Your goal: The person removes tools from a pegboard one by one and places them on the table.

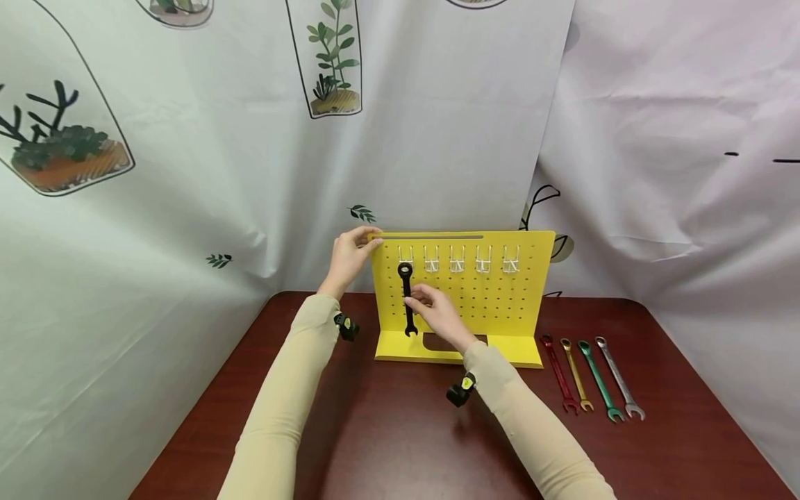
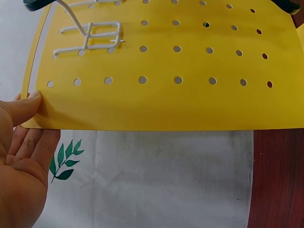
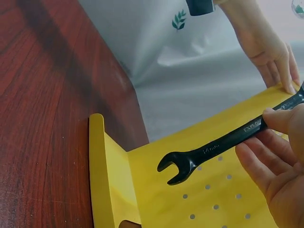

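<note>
At the upper left corner of a yellow pegboard (image 1: 500, 305), my left hand (image 1: 348, 257) grips the edge. In the left wrist view its thumb lies on the front face and the fingers (image 2: 35, 142) go behind. My right hand (image 1: 440, 316) pinches a black combination wrench (image 1: 407, 286) by the middle of its shank. The wrench hangs nearly upright before the board, ring end up and open jaw down. Its ring overlaps the leftmost white hook (image 1: 405, 255). The open end (image 3: 183, 166) shows plainly in the right wrist view.
More white hooks (image 1: 457, 260) line the board's upper part, with nothing hung on them. Right of the board, a red wrench (image 1: 560, 375), a gold one (image 1: 576, 375), a green one (image 1: 601, 380) and a silver one (image 1: 620, 378) lie on the dark wooden table (image 1: 400, 430). A printed white curtain (image 1: 437, 139) stands behind.
</note>
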Action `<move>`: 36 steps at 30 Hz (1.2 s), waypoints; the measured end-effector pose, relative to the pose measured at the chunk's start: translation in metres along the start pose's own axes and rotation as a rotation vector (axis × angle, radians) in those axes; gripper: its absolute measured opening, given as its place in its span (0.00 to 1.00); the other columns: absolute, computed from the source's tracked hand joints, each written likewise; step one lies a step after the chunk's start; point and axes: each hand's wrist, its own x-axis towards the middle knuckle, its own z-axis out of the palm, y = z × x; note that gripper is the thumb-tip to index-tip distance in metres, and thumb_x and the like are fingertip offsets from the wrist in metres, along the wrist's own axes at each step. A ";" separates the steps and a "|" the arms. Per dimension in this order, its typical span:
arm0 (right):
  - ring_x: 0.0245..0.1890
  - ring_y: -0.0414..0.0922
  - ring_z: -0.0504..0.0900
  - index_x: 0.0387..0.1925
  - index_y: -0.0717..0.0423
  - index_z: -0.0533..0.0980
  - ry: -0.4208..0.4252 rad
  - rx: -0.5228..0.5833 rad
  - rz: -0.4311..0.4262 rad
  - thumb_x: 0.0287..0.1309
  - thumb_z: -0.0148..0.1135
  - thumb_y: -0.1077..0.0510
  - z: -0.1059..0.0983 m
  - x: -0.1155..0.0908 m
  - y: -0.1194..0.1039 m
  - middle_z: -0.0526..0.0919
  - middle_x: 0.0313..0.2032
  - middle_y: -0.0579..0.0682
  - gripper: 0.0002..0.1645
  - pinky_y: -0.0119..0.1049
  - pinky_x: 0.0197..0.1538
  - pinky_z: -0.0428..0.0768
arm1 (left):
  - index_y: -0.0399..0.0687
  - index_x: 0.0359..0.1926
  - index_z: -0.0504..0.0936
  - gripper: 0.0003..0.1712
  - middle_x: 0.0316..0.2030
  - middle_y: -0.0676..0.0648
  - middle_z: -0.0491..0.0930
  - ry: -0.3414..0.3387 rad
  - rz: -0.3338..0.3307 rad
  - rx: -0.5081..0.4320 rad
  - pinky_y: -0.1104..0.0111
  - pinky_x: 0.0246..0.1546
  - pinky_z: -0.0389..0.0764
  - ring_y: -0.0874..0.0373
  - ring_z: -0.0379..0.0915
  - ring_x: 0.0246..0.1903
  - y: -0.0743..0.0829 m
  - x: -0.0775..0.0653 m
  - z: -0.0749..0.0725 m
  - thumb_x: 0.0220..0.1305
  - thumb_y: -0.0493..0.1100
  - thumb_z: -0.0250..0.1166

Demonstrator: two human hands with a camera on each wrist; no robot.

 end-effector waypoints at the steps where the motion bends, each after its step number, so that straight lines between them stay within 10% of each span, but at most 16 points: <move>1: 0.44 0.46 0.84 0.59 0.56 0.77 -0.001 -0.001 -0.001 0.72 0.60 0.48 0.000 -0.001 -0.001 0.85 0.47 0.49 0.22 0.46 0.49 0.83 | 0.46 0.51 0.86 0.14 0.46 0.44 0.86 0.000 0.002 0.001 0.58 0.51 0.82 0.51 0.83 0.46 0.000 0.000 0.000 0.69 0.44 0.68; 18: 0.48 0.50 0.84 0.58 0.58 0.78 0.032 -0.003 -0.076 0.70 0.62 0.49 -0.020 -0.014 -0.031 0.85 0.50 0.54 0.22 0.47 0.52 0.82 | 0.46 0.51 0.87 0.14 0.47 0.44 0.86 0.001 0.003 0.003 0.59 0.52 0.82 0.51 0.83 0.47 -0.001 0.000 0.000 0.68 0.44 0.68; 36: 0.50 0.49 0.83 0.58 0.61 0.79 0.179 0.036 -0.127 0.69 0.64 0.49 -0.090 -0.038 -0.048 0.85 0.49 0.56 0.24 0.46 0.54 0.80 | 0.47 0.52 0.86 0.14 0.48 0.45 0.86 0.005 0.008 0.014 0.56 0.52 0.82 0.50 0.82 0.48 -0.003 0.001 0.000 0.68 0.45 0.68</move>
